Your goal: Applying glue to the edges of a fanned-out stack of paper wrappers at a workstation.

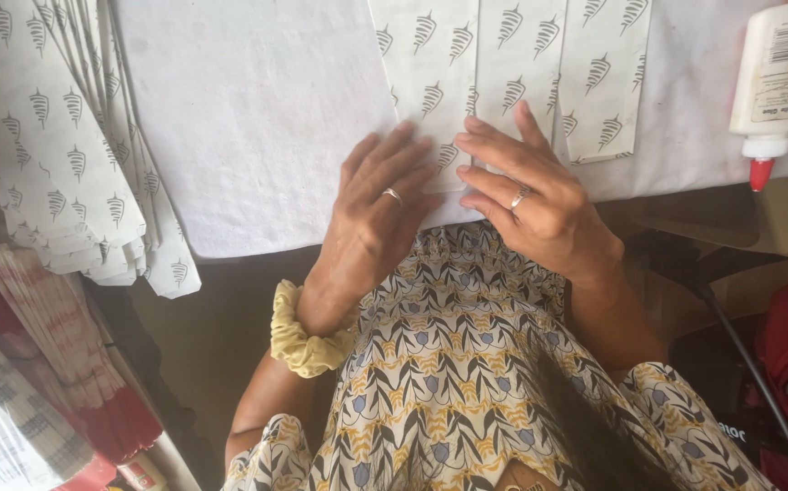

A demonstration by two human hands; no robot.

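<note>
Soft bright daylight, mild glare on white sheet, sharp focus.

White board bears patterned paper sheets and glue bottle.

The person wears a loose dress printed with small leaf shapes in black, mustard yellow and grey-blue on cream, its neckline gathered into ruffles. A pale yellow fabric scrunchie circles the left wrist. The left hand carries a thin silver ring; the right hand carries a ring too.
</note>
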